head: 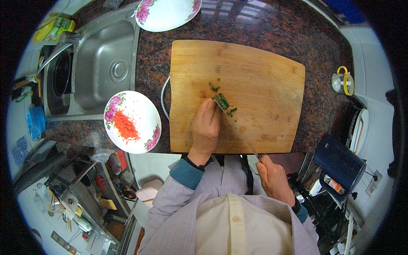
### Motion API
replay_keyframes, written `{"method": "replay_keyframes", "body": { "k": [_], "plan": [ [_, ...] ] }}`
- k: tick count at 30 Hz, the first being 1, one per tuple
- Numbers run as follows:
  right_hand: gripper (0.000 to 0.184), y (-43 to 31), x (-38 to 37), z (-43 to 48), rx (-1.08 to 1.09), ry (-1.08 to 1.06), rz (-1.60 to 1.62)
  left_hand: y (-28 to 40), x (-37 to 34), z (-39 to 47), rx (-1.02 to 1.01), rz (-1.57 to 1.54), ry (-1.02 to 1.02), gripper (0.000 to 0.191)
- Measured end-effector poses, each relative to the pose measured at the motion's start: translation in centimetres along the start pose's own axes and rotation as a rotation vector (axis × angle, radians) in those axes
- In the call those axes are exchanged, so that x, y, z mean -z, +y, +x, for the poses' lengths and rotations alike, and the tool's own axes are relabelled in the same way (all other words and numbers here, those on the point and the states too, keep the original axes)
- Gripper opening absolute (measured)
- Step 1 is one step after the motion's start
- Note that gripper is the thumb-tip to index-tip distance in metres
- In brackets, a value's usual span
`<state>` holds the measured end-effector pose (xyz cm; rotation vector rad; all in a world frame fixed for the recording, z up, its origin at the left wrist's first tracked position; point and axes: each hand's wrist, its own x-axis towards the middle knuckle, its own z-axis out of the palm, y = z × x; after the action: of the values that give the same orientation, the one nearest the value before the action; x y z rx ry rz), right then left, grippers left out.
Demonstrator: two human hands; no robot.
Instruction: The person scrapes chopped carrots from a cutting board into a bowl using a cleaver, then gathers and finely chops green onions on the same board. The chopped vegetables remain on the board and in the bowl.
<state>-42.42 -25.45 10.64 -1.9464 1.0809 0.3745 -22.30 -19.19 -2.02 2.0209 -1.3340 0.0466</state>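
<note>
My right hand grips the handle of a kitchen knife at the front edge of a wooden cutting board. The blade slants up and left across the board, its tip end beside chopped green pieces. My left hand rests on the board, fingertips bunched against the left side of the blade; whether they pin any greens is hidden. A few small green bits lie above and below the main cluster. Left of the board, a floral plate holds finely chopped orange-red food.
A steel sink with a faucet is at the left. Another floral plate lies on the granite counter beyond the board. A glass container with a yellow handle stands at the right. A dark blue appliance sits at the lower right.
</note>
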Motion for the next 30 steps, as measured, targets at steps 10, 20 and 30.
{"method": "replay_keyframes", "body": {
  "k": [10, 20, 30],
  "plan": [
    [0.021, -0.7, -2.1, 4.2, 0.065, 0.020, -0.026, 0.0, 0.1, -0.3, 0.012, -0.034, -0.019, 0.033],
    [0.019, 0.5, 0.6, 1.1, 0.001, 0.009, 0.147, -0.3, 0.0, -0.2, 0.034, -0.028, 0.032, 0.031],
    [0.021, 0.0, 0.1, 0.2, 0.012, -0.012, -0.017, -0.3, 0.3, 0.0, 0.002, -0.009, 0.014, 0.029]
  ]
}}
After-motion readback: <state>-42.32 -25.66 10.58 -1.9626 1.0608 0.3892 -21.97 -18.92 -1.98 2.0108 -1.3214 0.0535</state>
